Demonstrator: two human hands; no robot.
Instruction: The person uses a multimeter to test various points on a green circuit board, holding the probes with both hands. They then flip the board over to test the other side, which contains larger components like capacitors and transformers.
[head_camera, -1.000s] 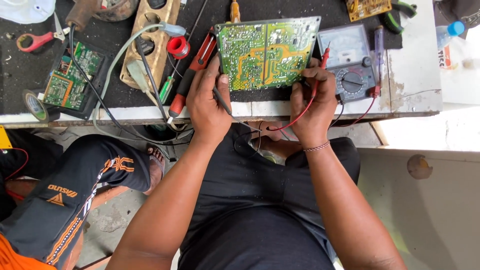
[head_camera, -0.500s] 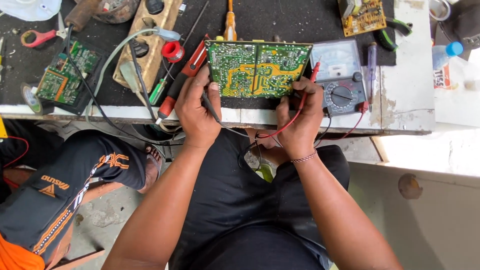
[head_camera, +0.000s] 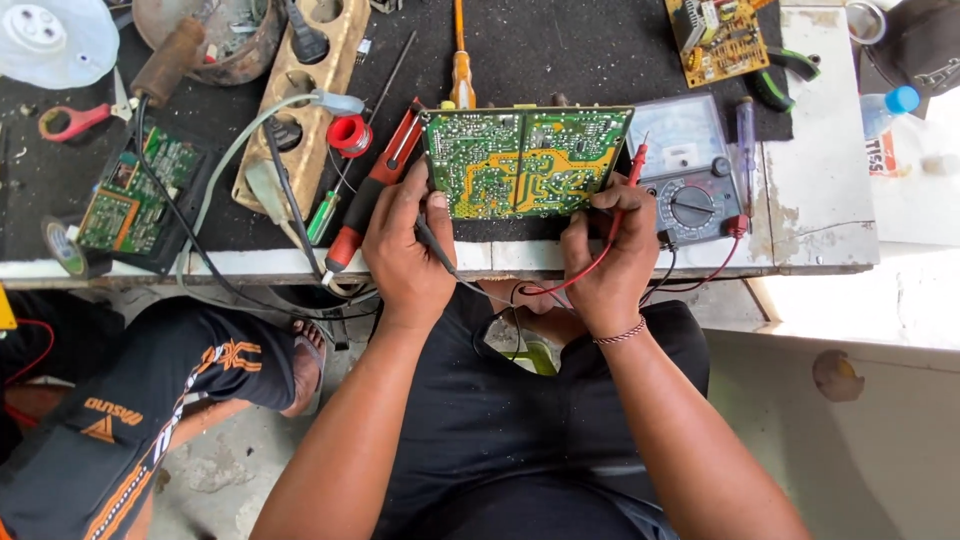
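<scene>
green circuit board (head_camera: 525, 160) lies solder side up at the near edge of the desk (head_camera: 820, 190), on the black mat. left hand (head_camera: 405, 250) is curled around a black probe (head_camera: 432, 240), tip at the board's lower left edge. right hand (head_camera: 605, 255) is closed on a red probe (head_camera: 630, 185), tip at the board's right edge. both leads run under the wrists to the analogue multimeter (head_camera: 685, 165) just beside the board on the right.

judgement: continuity or voltage check on the traces. to do it well, rest the heel of each hand on the desk edge so the tips do not skate across neighbouring pads; keep the probes steep, one tip per pad. the meter dial sits beyond the right hand, so the head should turn to read it without shifting the tips. red lead loops over the lap; keep it slack. red-handled screwdriver (head_camera: 370, 195) touches the left knuckles; could be nudged.
</scene>
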